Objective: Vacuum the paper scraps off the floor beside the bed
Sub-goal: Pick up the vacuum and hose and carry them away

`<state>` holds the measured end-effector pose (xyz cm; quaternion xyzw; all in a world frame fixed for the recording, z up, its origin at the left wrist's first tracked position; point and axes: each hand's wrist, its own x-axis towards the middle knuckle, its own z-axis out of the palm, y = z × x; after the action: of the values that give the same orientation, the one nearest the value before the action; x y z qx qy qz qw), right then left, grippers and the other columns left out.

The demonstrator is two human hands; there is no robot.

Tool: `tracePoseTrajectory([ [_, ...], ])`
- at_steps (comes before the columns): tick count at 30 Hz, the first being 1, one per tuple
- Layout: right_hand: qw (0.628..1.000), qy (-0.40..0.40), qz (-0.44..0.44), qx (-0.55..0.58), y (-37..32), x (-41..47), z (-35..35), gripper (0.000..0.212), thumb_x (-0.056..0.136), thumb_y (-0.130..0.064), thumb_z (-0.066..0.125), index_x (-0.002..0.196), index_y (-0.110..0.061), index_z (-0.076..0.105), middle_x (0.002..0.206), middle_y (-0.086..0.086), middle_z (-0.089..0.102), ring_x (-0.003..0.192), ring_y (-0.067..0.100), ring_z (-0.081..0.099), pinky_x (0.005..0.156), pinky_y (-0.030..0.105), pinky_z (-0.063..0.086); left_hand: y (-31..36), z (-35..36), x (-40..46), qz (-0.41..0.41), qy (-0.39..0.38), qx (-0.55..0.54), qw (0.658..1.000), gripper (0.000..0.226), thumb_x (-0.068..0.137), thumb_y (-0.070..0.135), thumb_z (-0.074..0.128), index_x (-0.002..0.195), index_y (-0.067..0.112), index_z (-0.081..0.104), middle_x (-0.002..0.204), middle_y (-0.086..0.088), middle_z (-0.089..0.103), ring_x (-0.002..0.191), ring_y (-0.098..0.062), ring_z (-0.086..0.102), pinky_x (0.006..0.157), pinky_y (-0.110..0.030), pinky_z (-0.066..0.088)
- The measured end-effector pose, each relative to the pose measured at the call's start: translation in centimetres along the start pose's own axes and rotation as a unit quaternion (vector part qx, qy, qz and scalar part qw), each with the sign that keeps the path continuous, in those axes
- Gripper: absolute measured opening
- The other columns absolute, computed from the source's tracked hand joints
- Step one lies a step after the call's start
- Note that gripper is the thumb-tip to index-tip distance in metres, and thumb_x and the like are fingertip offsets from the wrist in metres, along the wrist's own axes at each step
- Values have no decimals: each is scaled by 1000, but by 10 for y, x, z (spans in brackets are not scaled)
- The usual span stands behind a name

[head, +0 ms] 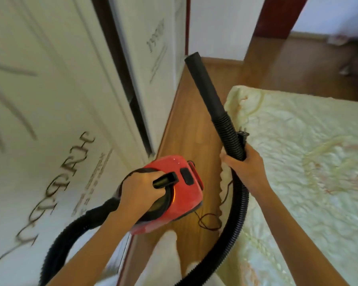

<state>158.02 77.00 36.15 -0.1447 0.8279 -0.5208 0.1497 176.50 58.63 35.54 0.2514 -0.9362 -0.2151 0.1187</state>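
A small red vacuum cleaner [180, 188] hangs above the wooden floor [192, 124], carried by its black top handle in my left hand [141, 193]. My right hand [246, 168] grips the black ribbed hose [229, 129] together with the power plug [243, 136]. The hose's smooth black nozzle tube [203, 79] points up and away. The hose loops down and behind to the vacuum's left side. A thin dark cord [209, 221] dangles under the vacuum. The bed [310, 162] with a pale quilted cover lies to the right. No paper scraps show on the visible floor strip.
A white wardrobe [50, 100] with printed lettering lines the left side, leaving a narrow floor strip between it and the bed. A dark red door frame [277, 17] and more wooden floor lie beyond. My white-trousered legs [165, 256] show at the bottom.
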Motion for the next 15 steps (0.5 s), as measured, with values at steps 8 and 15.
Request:
tracePoseTrajectory([
  [8, 995, 95, -17, -18, -28, 132, 1, 27, 81, -26, 73, 101, -24, 54, 73, -10, 59, 55, -3, 55, 46, 13, 41, 8, 20, 184, 34, -38, -29, 998, 27, 69, 19, 79, 95, 24, 76, 76, 0, 74, 71, -26, 68, 67, -32, 52],
  [15, 995, 96, -40, -7, -30, 301, -5, 34, 82, -23, 73, 108, -24, 51, 76, -12, 60, 62, -4, 58, 52, 11, 42, 34, 62, 350, 33, -71, -29, 997, 27, 72, 24, 73, 100, 27, 75, 86, 3, 75, 82, -24, 68, 75, -31, 53],
])
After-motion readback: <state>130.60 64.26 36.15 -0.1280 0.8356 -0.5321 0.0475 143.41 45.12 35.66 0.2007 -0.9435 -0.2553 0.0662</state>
